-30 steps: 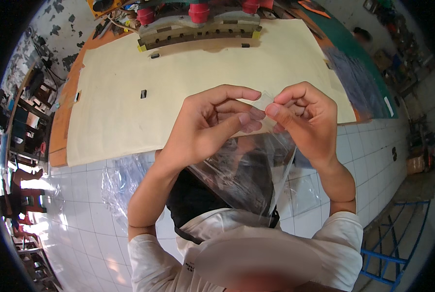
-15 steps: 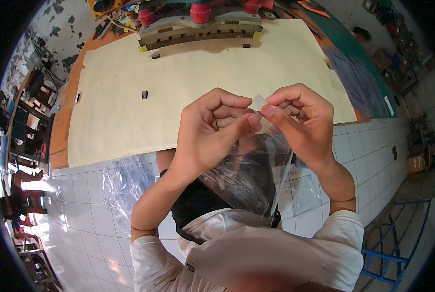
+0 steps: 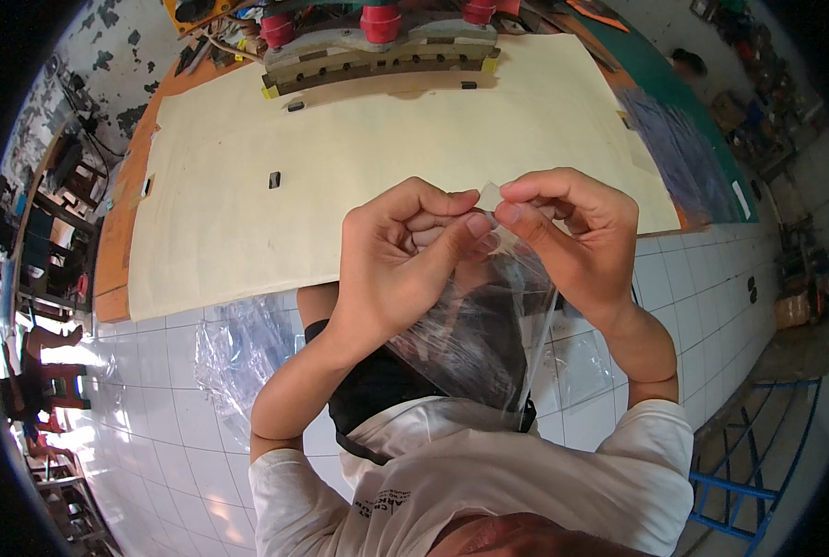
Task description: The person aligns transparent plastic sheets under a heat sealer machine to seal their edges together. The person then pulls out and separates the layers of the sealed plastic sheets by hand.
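Note:
My left hand (image 3: 398, 255) and my right hand (image 3: 581, 230) meet just above the near edge of the table. Thumb and fingers of both pinch one corner of a clear plastic film (image 3: 484, 339); I cannot tell whether it is a sheet or a bag. A small pale tip of the film sticks up between the fingertips. From there the rest hangs, creased and shiny, in front of my dark shorts. The other fingers of each hand are curled in, partly hidden.
A cream sheet (image 3: 247, 223) covers the orange-brown table. Across its far side stands a metal press bar (image 3: 382, 65) with red cylinders. Small dark blocks (image 3: 275, 180) lie on the sheet. Crumpled clear plastic (image 3: 243, 348) is at my left; a blue metal rack (image 3: 758, 464) stands right.
My fingertips have shifted slightly at the film's corner, and its tip looks paler. Both hands stay in nearly the same place, still pinching.

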Demonstrator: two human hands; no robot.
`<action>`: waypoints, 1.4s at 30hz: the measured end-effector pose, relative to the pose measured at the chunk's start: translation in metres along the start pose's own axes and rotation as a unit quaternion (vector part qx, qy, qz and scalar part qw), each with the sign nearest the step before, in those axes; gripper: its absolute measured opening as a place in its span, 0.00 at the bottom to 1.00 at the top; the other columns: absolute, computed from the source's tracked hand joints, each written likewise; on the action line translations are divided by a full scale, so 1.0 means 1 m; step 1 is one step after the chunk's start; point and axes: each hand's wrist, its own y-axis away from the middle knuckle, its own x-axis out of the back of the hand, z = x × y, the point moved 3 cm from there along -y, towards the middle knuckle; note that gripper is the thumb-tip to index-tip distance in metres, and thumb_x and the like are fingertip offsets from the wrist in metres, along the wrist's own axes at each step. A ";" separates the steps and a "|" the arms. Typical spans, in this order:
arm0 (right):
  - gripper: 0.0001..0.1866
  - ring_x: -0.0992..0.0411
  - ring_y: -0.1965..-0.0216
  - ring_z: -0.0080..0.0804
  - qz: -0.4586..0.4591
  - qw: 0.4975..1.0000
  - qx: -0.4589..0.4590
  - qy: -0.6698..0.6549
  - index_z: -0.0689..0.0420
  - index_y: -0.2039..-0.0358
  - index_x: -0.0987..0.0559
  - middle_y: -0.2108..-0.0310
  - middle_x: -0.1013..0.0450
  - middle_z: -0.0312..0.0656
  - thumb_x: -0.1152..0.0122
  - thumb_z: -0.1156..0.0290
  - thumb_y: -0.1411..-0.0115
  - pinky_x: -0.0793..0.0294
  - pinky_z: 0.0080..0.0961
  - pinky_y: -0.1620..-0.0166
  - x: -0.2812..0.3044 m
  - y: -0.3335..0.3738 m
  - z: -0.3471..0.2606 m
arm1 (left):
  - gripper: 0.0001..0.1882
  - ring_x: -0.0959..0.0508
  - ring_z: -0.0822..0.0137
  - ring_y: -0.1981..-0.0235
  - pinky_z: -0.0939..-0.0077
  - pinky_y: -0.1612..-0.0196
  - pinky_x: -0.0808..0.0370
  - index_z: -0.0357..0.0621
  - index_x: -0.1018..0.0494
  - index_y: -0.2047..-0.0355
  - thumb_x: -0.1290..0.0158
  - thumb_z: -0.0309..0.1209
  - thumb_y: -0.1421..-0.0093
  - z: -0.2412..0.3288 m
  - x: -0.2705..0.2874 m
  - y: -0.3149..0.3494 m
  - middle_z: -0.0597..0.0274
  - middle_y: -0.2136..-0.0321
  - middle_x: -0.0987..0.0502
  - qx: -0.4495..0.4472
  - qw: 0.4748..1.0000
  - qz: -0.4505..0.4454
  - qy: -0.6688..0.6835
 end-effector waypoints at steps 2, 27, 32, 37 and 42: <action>0.07 0.22 0.69 0.22 -0.001 1.000 0.017 0.000 0.68 0.64 0.21 0.68 0.22 0.45 0.39 0.80 0.44 0.25 0.13 0.67 0.000 -0.001 -0.001 | 0.07 0.19 0.65 0.66 0.75 0.62 0.18 0.29 0.30 0.62 0.47 0.18 0.41 0.001 0.000 0.000 0.49 0.69 0.21 0.006 1.000 0.001 0.011; 0.07 0.22 0.72 0.23 -0.038 0.997 0.062 0.040 0.69 0.64 0.21 0.71 0.22 0.47 0.38 0.80 0.44 0.25 0.15 0.69 -0.006 -0.005 -0.009 | 0.12 0.19 0.65 0.66 0.75 0.62 0.19 0.27 0.28 0.56 0.48 0.18 0.40 0.015 0.001 0.008 0.50 0.67 0.20 -0.001 1.000 0.023 -0.004; 0.13 0.25 0.71 0.18 -0.135 0.973 -0.164 -0.087 0.69 0.61 0.22 0.72 0.22 0.41 0.35 0.75 0.44 0.27 0.13 0.67 0.002 -0.013 -0.006 | 0.11 0.18 0.65 0.67 0.77 0.64 0.20 0.28 0.28 0.57 0.46 0.19 0.41 0.027 0.011 0.008 0.50 0.69 0.20 -0.039 0.996 0.076 -0.032; 0.12 0.26 0.70 0.18 -0.155 0.971 -0.175 -0.041 0.69 0.62 0.21 0.71 0.22 0.40 0.34 0.74 0.44 0.27 0.13 0.66 0.010 -0.007 -0.010 | 0.11 0.18 0.65 0.67 0.77 0.64 0.20 0.30 0.27 0.58 0.45 0.21 0.41 0.031 0.019 0.007 0.49 0.70 0.20 -0.036 0.995 0.077 -0.045; 0.11 0.26 0.70 0.18 -0.142 0.972 -0.182 -0.038 0.68 0.64 0.21 0.71 0.22 0.40 0.34 0.74 0.45 0.27 0.13 0.66 0.011 -0.006 -0.011 | 0.10 0.18 0.65 0.68 0.77 0.63 0.20 0.29 0.27 0.59 0.46 0.19 0.41 0.034 0.017 0.007 0.49 0.69 0.20 -0.089 0.992 0.062 -0.067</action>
